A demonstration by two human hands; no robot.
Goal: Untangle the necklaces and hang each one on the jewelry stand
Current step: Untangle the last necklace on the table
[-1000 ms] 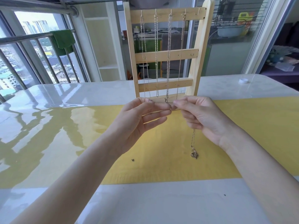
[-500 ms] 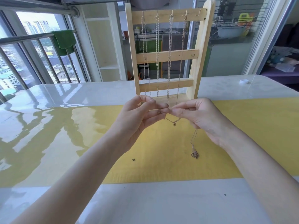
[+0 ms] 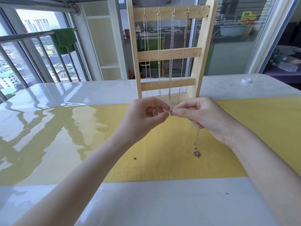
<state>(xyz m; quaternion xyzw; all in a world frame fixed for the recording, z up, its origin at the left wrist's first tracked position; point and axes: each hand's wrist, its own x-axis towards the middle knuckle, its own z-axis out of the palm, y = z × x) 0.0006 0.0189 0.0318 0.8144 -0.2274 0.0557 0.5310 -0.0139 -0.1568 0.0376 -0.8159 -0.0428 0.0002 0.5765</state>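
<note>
Left hand: we are pinching one end of the necklace (image 3: 196, 141) between thumb and forefinger of our left hand (image 3: 145, 118), the other fingers curling loosely behind.
Right hand: our right hand (image 3: 200, 116) is pinching the other end of the chain, its fingertips meeting the left hand's just in front of the stand's base.
Necklace: the chain is running through our right hand and hanging out below it, with a heart-shaped pendant (image 3: 196, 153) dangling over the yellow mat (image 3: 260, 128); we cannot tell whether the pendant is touching the mat.
Jewelry stand: the wooden jewelry stand (image 3: 169, 54) is standing upright on the table (image 3: 65, 92) just behind our hands, and four chains (image 3: 159, 51) are hanging from the hooks of its top bar.
Surroundings: a white cap (image 3: 246, 80) is lying on the table far to the right, and a green cloth (image 3: 64, 39) is draping over the window railing.
</note>
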